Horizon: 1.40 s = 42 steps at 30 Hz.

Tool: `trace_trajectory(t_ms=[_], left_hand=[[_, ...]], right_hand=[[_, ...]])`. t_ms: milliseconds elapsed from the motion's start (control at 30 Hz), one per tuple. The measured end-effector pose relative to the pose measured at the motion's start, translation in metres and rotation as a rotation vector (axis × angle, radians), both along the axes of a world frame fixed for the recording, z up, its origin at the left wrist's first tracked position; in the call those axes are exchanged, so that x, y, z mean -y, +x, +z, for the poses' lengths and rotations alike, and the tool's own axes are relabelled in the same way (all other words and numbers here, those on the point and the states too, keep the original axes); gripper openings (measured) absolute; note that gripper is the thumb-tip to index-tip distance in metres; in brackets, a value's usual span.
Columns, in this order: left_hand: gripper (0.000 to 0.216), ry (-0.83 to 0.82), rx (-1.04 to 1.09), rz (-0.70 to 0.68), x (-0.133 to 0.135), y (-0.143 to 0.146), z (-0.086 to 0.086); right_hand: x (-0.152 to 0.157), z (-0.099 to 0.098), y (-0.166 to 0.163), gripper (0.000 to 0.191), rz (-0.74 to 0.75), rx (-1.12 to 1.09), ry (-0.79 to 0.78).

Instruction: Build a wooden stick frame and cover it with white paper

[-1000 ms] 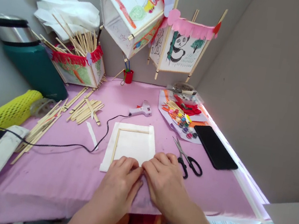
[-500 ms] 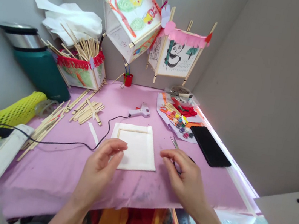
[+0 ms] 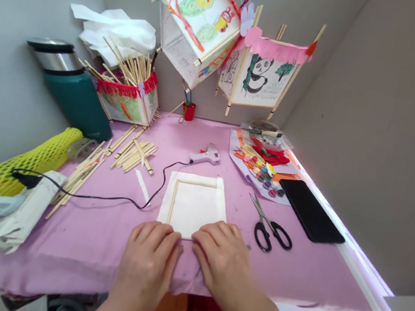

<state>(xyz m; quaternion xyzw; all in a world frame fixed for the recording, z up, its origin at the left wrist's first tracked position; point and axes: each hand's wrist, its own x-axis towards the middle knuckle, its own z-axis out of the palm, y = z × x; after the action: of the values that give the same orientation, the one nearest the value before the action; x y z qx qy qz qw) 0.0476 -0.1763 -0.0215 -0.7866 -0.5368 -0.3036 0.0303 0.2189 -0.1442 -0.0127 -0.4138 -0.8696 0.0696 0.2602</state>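
A square white sheet of paper or cloth (image 3: 195,204) lies on the pink tablecloth (image 3: 56,252), with thin wooden sticks (image 3: 172,202) along its left and top sides. My left hand (image 3: 146,257) and my right hand (image 3: 219,255) rest side by side on the sheet's lower edge, fingertips nearly meeting. Both hands hide that edge, so I cannot tell whether they grip or only press it. A strip of white paper (image 3: 142,186) lies just left of the sheet.
A hot glue gun (image 3: 205,155) trails a black cable leftward. Black-handled scissors (image 3: 270,230) and a black phone (image 3: 311,211) lie to the right, behind them a sheet of craft pieces (image 3: 257,166). Loose wooden sticks (image 3: 133,156) lie to the left. Painted paper lanterns (image 3: 259,68) hang above.
My hands have come down from above the sheet and closed together on its lower edge. The scissors are no longer behind my right hand.
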Motion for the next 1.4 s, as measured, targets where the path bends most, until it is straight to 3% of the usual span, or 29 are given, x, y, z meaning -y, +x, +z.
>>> trace_trajectory(t_ms=[367,567,667,800,1100,1267,1400], left_hand=[[0.01,-0.024,-0.028,0.015,-0.01,-0.001,-0.001],[0.014,-0.05,-0.005,-0.004,-0.005,-0.006,0.0],[0.023,-0.081,0.075,-0.019,-0.003,-0.014,0.001],[0.023,-0.049,0.15,0.012,-0.002,-0.021,0.002],[0.012,0.012,0.002,0.04,-0.006,-0.015,-0.003],[0.013,0.036,0.002,0.046,-0.005,-0.016,-0.002],[0.015,-0.023,0.033,0.011,-0.006,-0.023,-0.004]], right_hand=[[-0.003,0.001,-0.007,0.009,-0.067,0.021,-0.072],[-0.008,0.02,-0.001,0.008,-0.035,0.105,-0.175],[-0.009,0.027,-0.004,0.009,-0.046,0.108,-0.156],[-0.01,0.018,-0.015,0.01,-0.021,0.107,-0.071],[-0.01,-0.01,-0.022,0.016,-0.009,0.116,0.109],[-0.007,-0.011,-0.021,0.014,-0.024,0.114,0.121],[-0.007,-0.002,-0.018,0.011,-0.01,0.108,0.052]])
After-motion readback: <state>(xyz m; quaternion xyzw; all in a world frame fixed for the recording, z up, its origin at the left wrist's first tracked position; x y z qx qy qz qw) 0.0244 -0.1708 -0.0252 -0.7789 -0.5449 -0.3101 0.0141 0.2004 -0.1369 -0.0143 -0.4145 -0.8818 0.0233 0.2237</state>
